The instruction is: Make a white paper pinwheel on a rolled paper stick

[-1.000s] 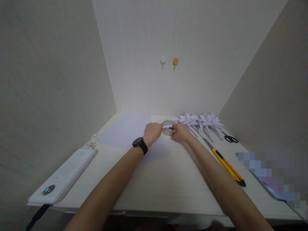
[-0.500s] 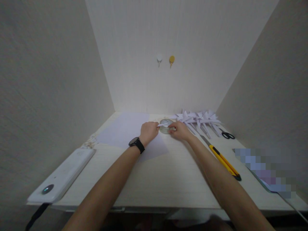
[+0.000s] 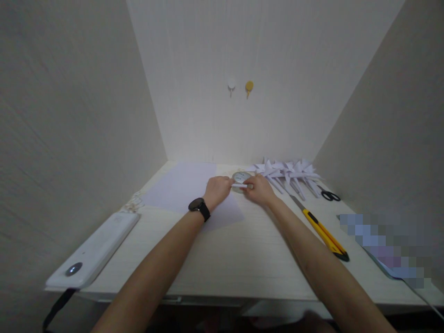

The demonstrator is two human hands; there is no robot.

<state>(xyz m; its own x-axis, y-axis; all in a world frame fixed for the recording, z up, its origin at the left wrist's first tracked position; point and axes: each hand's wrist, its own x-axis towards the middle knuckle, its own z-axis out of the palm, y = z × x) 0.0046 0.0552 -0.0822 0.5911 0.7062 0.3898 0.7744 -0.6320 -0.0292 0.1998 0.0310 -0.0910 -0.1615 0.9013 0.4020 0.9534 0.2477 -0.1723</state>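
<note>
A thin white paper stick [image 3: 239,185] lies level between my two hands. My left hand [image 3: 218,190], with a dark watch on its wrist, is closed on the stick's left end. My right hand [image 3: 259,188] pinches its right end, where a small greyish bit shows at the fingertips; I cannot make out what that bit is. Just behind the stick is a round, flat, pale disc that looks like a roll of tape [image 3: 242,176], partly covered by my fingers. Under and beside my left hand are white paper sheets [image 3: 180,182].
Folded white paper pinwheels [image 3: 289,171] are heaped at the back right, near black-handled scissors [image 3: 330,196]. A yellow cutter knife [image 3: 322,231] lies beside my right forearm with its blade out. A white device [image 3: 97,249] sits at the left edge. Two hooks [image 3: 249,86] hang on the back wall.
The paper stick was slanted, up towards the right, and is now level, with more of it showing. My hands stay close together in nearly the same place. The view shifted slightly.
</note>
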